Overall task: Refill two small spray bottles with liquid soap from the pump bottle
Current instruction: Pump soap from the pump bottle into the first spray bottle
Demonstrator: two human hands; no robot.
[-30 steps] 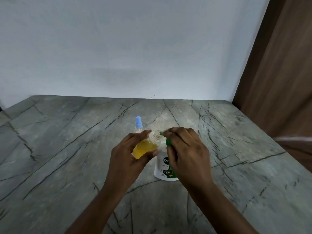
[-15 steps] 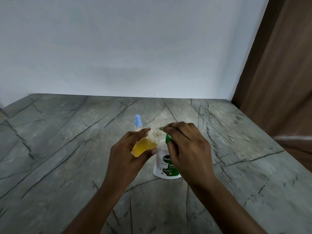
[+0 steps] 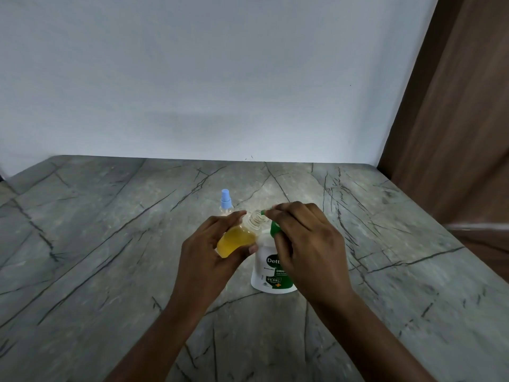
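Observation:
My left hand (image 3: pixel 205 260) grips a small clear spray bottle (image 3: pixel 239 238) with its cap off, holding yellow liquid and tilted so its threaded neck points at the green nozzle of the pump bottle. The white pump bottle (image 3: pixel 268 274) with a green label stands on the table. My right hand (image 3: pixel 305 244) lies over its green pump head (image 3: pixel 275 228), fingers curled round it; most of the pump is hidden. A second small spray bottle (image 3: pixel 225 201) with a light blue sprayer stands upright just behind my left hand.
The grey marble-patterned table (image 3: pixel 110 257) ends at a white wall behind. A brown wooden panel (image 3: pixel 454 133) stands along the right edge.
Both hands, the tilted bottle and the pump have stayed together; the view has only shifted slightly. My right hand's fingers sit a little lower on the pump head.

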